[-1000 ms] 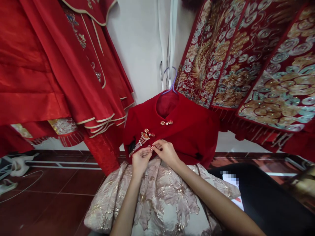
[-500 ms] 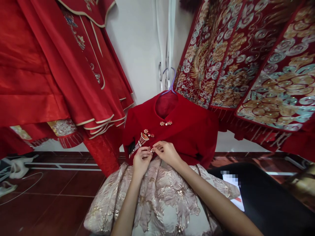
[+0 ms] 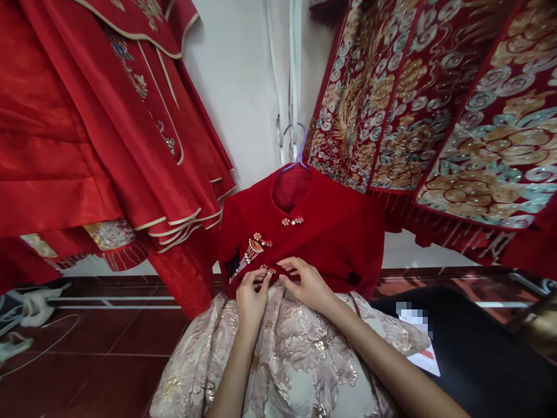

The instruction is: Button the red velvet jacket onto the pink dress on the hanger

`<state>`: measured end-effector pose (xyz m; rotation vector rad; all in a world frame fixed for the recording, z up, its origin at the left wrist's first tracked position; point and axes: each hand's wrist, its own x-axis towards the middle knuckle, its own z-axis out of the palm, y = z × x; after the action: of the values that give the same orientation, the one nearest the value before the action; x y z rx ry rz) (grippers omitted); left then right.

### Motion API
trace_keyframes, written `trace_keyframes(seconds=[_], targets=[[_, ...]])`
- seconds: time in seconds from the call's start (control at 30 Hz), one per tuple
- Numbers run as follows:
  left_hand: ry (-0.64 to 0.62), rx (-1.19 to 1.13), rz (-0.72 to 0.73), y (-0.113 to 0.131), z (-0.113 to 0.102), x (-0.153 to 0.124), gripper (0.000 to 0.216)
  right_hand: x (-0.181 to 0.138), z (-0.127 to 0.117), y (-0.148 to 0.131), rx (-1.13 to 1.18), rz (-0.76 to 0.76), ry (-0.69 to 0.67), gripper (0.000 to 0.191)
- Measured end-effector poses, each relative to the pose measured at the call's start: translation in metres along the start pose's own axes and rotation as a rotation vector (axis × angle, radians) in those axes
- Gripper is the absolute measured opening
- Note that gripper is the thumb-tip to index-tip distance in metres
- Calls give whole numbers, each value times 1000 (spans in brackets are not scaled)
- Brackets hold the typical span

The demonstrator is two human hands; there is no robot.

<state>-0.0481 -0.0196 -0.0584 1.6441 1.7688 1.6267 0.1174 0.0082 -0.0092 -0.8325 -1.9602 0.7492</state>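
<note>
- To the left of the red top (image 3: 337,229), red robes (image 3: 143,145) are hung; smooth, satin-like cloth is edged with pale piping and marked with floral decoration.
- To the right of the red top, embroidered panels (image 3: 413,110) are seen, densely worked in gold blooms and silvery-blue scrolls, with a fringe below.
- Just below the red top, brocade cloth (image 3: 317,354) is spread, its leafy shapes raised and metallic-looking; its folds are best kept out from under the fingers.
- The red top itself is held on a purple hanger (image 3: 301,145); its plain, velvet-like front should be kept flat and unpulled.
- At the red top's lower front, a beaded clasp (image 3: 268,269) appears pinched between the thumb and fingertips of the left hand (image 3: 253,295). Nothing is gripped by the right hand (image 3: 308,285); its fingers are parted just beside the clasp.
- On the red top's left side, a tasselled ornament (image 3: 253,249) is fixed, fan-shaped with beaded strands; snagging is best avoided.
- Under the red top's collar, a neck clasp (image 3: 292,221) is set with round, pearly beads.
- The lower clasp is partly covered; whether it is fastened cannot be told. Light, steady fingertip pressure is advised.
</note>
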Motion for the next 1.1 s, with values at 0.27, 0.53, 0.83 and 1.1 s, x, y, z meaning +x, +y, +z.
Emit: trace_keyframes(seconds=[0.27,0.53,0.83,1.1], targets=[[20,-147,-75,5,1,-2,20,-1,2,7,-6,-16,-48,20],[59,-214,-138,12,-1,9,24,2,-5,-2,118,18,-27,17],[-159,-869,-516,21,-4,86,11,7,-40,-11,108,47,6,18],[-183,-1032,-592,26,-3,78,12,8,-48,-7,102,38,-15,21]])
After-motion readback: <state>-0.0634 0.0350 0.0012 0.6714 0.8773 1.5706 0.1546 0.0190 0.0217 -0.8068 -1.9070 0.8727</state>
